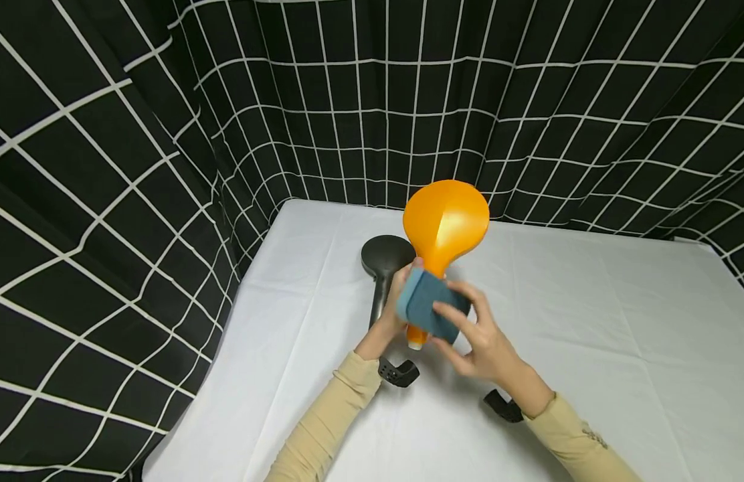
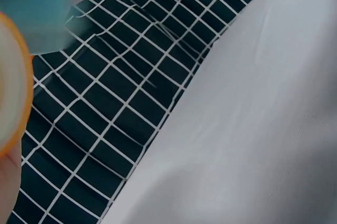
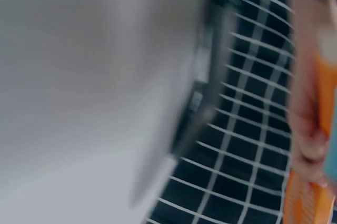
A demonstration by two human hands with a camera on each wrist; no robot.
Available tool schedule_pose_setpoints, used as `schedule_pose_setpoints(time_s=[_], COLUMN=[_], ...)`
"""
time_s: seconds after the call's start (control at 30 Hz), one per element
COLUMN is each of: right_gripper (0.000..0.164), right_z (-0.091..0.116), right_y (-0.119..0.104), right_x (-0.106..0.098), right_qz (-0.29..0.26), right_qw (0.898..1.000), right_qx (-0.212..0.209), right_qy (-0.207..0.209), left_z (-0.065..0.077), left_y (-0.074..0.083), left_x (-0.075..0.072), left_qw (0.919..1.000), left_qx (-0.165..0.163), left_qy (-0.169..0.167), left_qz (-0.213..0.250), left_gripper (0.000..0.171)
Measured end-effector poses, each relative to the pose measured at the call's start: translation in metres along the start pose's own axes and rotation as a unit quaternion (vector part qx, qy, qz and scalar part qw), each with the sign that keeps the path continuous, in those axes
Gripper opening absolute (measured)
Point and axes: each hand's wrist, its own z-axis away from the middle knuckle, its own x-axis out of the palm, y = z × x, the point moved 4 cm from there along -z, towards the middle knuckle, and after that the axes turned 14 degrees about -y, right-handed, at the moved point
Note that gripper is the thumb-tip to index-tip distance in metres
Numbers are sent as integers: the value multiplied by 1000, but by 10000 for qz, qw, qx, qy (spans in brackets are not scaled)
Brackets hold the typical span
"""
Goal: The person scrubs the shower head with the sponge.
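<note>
An orange handheld shower head (image 1: pixel 447 221) is raised over the table, its round head pointing away and its white-tipped handle end towards me. My left hand (image 1: pixel 391 309) grips its handle, mostly hidden behind a blue sponge (image 1: pixel 431 304). With fingers and thumb, my right hand (image 1: pixel 483 341) holds that sponge over the handle. In the left wrist view the orange rim of the shower head (image 2: pixel 29 92) shows at the left edge, the blurred sponge (image 2: pixel 39 13) above it. The right wrist view catches the orange handle (image 3: pixel 325 92) and left fingers (image 3: pixel 310 150) at its right edge.
A black shower head (image 1: pixel 387 254) lies on the white-covered table (image 1: pixel 300 314), just left of the orange one. Black curtains with a white grid (image 1: pixel 372 100) surround the table at the back and left. Small black wrist-camera mounts (image 1: pixel 399 373) sit at both wrists.
</note>
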Motion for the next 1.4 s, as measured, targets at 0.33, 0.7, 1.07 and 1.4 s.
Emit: schedule_pose_setpoints(time_s=[0.33,0.7,1.07,1.4], right_gripper=[33,48,28,40], right_z=[3,-8,16,-15], right_y=[19,11,-6,-3], right_x=[-7,-15,7,-18], right_qz=[302,-184,-752,-848], right_qw=[9957,9907,9941,9911], right_qx=[-180,802,-773,466], right_qy=[860,1083,-92,914], left_z=[0,-2,-2,0], left_y=[-29,-25,-5,-10], left_x=[-2,0,3,5], left_qw=[9950,9972,9970,9940], left_qx=[-383,-410,-382,-447], left_qy=[-183,-229,-332,-573], left_qz=[901,588,591,818], left_gripper=[42,40,40,40])
